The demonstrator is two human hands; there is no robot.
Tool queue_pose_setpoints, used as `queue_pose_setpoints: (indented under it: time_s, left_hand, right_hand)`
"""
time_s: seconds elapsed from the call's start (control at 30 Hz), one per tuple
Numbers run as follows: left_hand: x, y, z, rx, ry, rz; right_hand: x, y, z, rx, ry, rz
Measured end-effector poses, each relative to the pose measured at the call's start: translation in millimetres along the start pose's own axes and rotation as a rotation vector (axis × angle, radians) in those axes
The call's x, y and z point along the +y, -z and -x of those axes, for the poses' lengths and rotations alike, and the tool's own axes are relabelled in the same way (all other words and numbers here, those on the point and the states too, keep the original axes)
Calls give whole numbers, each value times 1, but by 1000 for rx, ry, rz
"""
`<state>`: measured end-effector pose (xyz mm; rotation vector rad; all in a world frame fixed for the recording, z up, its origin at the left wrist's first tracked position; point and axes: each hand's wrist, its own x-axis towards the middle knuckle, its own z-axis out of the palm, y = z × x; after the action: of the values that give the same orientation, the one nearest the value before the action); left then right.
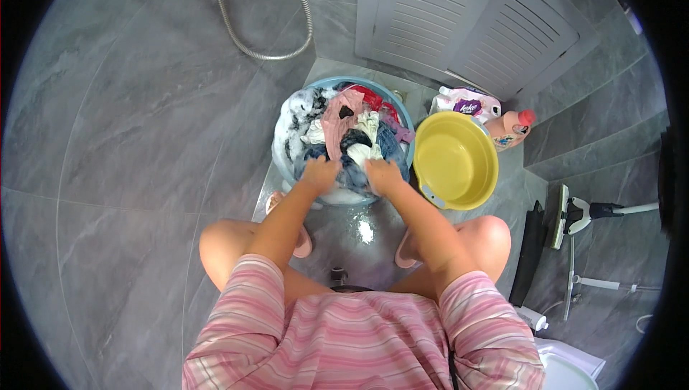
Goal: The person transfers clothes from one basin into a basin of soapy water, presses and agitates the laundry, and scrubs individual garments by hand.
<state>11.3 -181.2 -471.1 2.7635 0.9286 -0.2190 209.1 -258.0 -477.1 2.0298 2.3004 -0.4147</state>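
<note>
In front of me is a light blue basin (410,119) heaped with wet clothes and white suds (288,128). At its near side, my left hand (321,174) is closed on a dark blue garment (349,177). My right hand (383,176) is also closed on this garment, beside a white cloth (362,152). The fingertips of both hands are partly hidden in the laundry. A pink garment (334,121) lies across the middle of the heap. Behind it are red pieces (369,96), with a purple cloth (405,134) at the right edge.
A yellow basin (453,164) stands right of the blue one. Behind it are a white-and-purple detergent package (466,105) and a pink bottle with a red cap (511,129). Grey louvred doors (438,17) stand beyond. A metal shower hose (305,13) hangs far left; a floor squeegee (574,214) lies right.
</note>
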Motion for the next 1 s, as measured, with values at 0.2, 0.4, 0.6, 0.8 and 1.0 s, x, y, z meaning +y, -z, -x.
queue_pose_setpoints:
  time_s: [0.2,0.4,0.6,0.8,1.0]
  left_hand:
    - [-7,-33,3,-61,158,40]
    - [-38,43,-51,-218,382,288]
    - [-20,5,-67,123,40,-175]
    - [-36,10,-51,84,152,122]
    - [-33,80,-25,-125,49,154]
  right_hand:
    - [2,-33,5,-57,-179,-184]
    - [14,34,-49,440,-322,-416]
    - [14,13,-80,-53,-61,-181]
    - [2,18,-57,-5,-45,-165]
    - [5,103,-20,-275,24,-234]
